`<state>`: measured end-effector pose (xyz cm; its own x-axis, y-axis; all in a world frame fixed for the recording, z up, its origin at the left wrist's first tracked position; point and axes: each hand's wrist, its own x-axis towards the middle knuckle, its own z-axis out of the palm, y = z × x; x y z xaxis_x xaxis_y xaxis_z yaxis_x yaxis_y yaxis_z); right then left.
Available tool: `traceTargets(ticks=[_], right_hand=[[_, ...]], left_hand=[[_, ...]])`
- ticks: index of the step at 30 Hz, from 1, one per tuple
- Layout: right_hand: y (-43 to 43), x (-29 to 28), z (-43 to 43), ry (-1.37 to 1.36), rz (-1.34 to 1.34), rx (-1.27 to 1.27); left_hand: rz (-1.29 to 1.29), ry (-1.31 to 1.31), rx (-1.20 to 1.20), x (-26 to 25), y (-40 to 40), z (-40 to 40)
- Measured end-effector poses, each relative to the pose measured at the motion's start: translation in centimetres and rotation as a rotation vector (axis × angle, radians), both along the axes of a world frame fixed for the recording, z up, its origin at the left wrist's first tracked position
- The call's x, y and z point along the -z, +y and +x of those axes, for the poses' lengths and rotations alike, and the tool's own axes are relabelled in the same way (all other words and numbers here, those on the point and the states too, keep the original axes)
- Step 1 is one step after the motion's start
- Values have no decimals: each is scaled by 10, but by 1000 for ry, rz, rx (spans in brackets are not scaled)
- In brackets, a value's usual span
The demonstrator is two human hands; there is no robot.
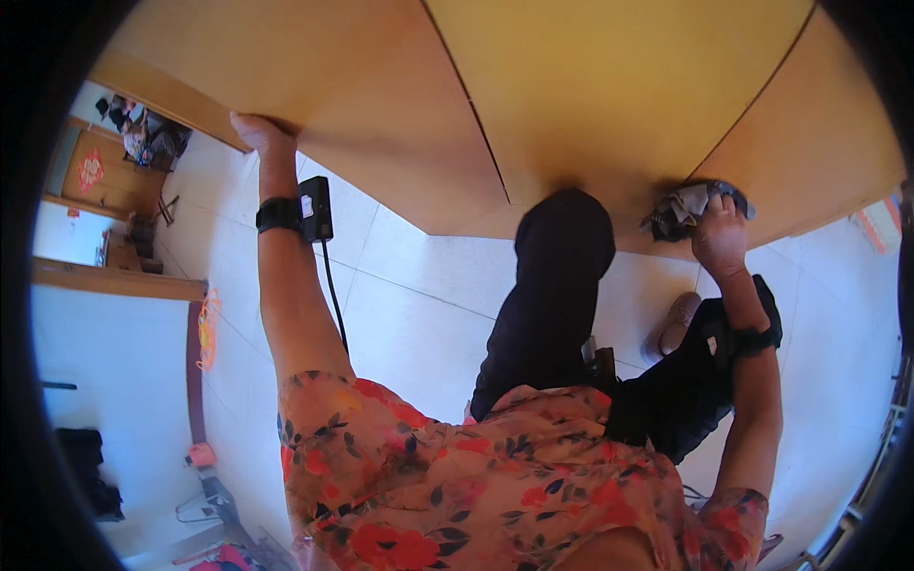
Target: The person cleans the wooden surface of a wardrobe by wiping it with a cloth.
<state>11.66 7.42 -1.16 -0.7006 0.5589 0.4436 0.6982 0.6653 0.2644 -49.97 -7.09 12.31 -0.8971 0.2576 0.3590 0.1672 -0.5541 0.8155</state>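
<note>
A large yellow-brown wooden cabinet [585, 100] fills the top of the head view, with dark seams between its panels. At its left side, my left hand [264, 135] rests against the lower edge, its fingers partly hidden behind the panel. My right hand [720, 232] holds a crumpled dark grey cloth [682, 210] against the cabinet's lower front, near the right seam. Each forearm wears a black strap; a small black box [315, 208] with a cable sits at the left one. My bent knee [568, 221] is close to the cabinet's bottom edge.
Pale floor tiles [407, 300] lie under and around me. At the far left another person [136, 139] sits near a wooden door [107, 175]. An orange coiled item [208, 328] lies by the wall's edge. A red and white object [880, 227] stands at the right.
</note>
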Motion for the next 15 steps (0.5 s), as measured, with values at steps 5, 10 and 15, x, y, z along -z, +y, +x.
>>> traceTargets(ticks=[5, 10, 15], right_hand=[[7, 2, 37, -270, -689, 291], [13, -53, 49, 239, -910, 190], [-11, -176, -16, 1112, -377, -39]], left_hand=[[37, 18, -16, -1, 7, 11], [12, -25, -28, 0, 13, 17], [0, -24, -55, 0, -1, 11]])
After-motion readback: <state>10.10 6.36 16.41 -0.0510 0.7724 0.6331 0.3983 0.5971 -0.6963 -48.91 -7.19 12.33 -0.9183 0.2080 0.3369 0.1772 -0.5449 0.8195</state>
